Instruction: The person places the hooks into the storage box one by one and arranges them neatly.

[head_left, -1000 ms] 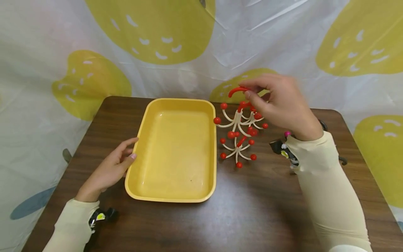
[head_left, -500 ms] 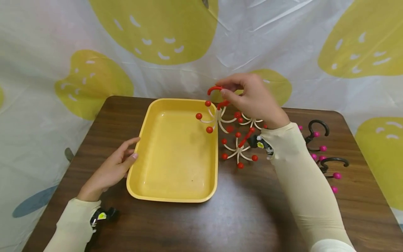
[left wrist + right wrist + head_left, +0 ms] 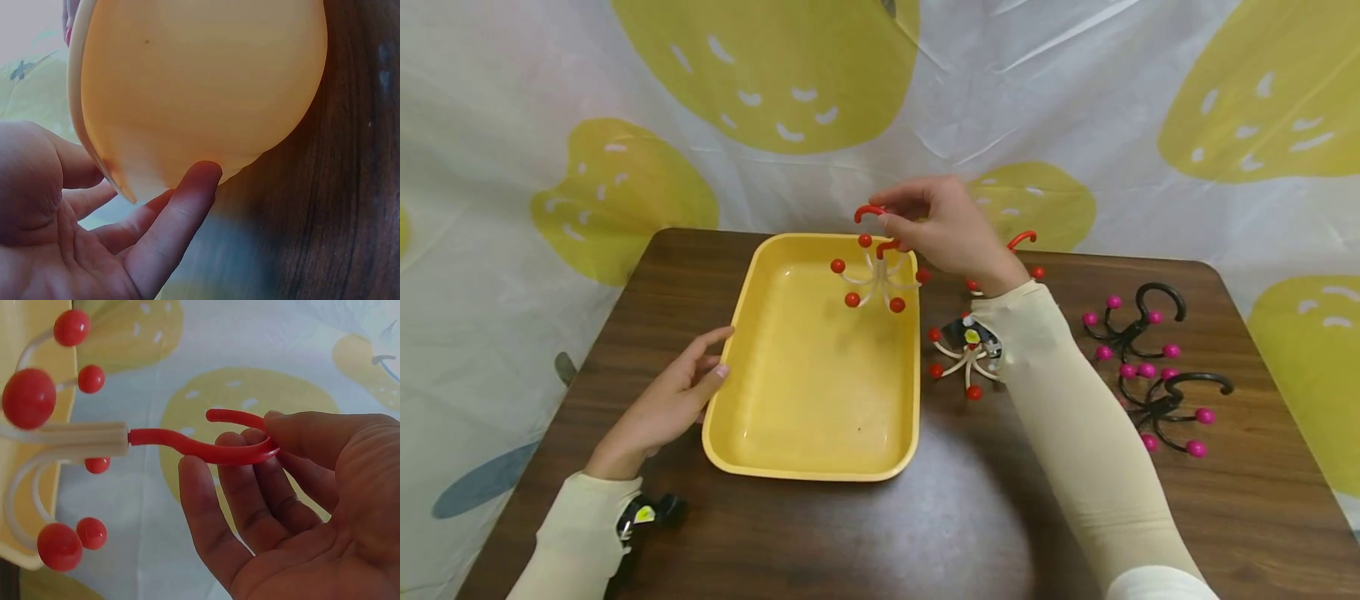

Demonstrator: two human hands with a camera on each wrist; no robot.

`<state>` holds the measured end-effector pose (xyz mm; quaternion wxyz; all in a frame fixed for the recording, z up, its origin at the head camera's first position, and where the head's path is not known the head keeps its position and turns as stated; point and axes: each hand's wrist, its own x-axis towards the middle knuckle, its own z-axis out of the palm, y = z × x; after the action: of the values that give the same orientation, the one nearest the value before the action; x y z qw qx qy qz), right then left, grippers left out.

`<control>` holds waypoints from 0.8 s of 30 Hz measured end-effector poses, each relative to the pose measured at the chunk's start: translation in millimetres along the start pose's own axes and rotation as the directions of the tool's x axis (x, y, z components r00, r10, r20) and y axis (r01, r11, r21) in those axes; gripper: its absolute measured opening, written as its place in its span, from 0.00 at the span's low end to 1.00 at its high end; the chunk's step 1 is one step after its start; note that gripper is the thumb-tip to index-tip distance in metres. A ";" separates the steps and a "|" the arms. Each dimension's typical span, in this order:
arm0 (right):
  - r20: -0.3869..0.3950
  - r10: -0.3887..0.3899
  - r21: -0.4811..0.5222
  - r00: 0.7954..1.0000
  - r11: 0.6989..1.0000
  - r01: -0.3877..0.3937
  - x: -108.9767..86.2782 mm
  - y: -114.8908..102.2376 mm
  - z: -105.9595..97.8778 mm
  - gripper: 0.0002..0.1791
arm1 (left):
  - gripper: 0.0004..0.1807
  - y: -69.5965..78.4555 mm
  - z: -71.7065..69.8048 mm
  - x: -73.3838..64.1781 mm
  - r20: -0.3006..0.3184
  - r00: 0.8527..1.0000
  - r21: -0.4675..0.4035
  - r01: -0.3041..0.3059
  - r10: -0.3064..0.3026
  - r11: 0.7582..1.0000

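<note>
A white multi-arm hanger hook [image 3: 880, 271] with red ball tips hangs upright over the far right part of a yellow tray [image 3: 811, 367]. My right hand [image 3: 936, 223] pinches its red hook end [image 3: 219, 453] between thumb and fingers. At the tray's left side, my left hand [image 3: 658, 408] touches the wall and rim with extended fingers [image 3: 187, 206]. Right of the tray, another red-tipped hanger hook [image 3: 955, 360] sits on the table, partly covered by my right wrist. A further one shows only its red hook [image 3: 1022, 240] and some balls behind my forearm.
On the right of the brown table [image 3: 850, 542] stand two black hanger hooks with pink balls, a farther one [image 3: 1127, 333] and a nearer one [image 3: 1161, 408]. A patterned curtain [image 3: 820, 192] hangs right behind the table's back edge.
My right hand has carried the red-tipped hanger hook leftward, from right of the tray to over its far right part. The left hand stays at the tray's side.
</note>
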<state>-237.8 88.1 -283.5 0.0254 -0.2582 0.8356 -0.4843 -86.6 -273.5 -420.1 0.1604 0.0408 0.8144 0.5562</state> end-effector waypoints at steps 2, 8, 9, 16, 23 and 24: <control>0.012 0.005 0.035 1.000 0.999 -0.005 4.9 2.2 7.0 0.15 | 0.33 0.1 0.0 -0.2 -0.002 1.000 0.000 0.000 0.000 1.000; 0.029 0.041 0.161 0.999 0.986 -0.045 20.5 14.0 29.9 0.15 | 0.33 -0.7 1.1 1.6 -0.004 1.000 -0.005 -0.009 0.009 1.000; 0.031 0.057 0.187 0.998 0.980 -0.062 23.2 16.3 33.9 0.15 | 0.33 -0.9 1.5 1.7 -0.004 1.000 -0.007 -0.014 0.013 1.000; 0.040 0.122 0.288 0.992 0.949 -0.129 38.8 33.9 55.6 0.14 | 0.33 -0.6 5.0 2.1 0.004 1.000 -0.042 -0.024 0.024 0.999; 0.049 0.116 0.253 0.992 0.960 -0.124 49.9 47.0 74.3 0.14 | 0.34 -0.4 6.0 0.9 -0.002 1.000 -0.052 -0.010 0.010 0.999; 0.047 0.121 0.253 0.992 0.959 -0.129 51.2 47.8 76.8 0.14 | 0.34 -0.2 6.0 0.9 -0.002 1.000 -0.054 -0.009 0.009 0.999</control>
<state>-279.1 22.6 -352.9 0.1019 -0.2071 0.7805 -0.5810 -85.6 -268.1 -422.4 0.1583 0.0395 0.7992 0.5785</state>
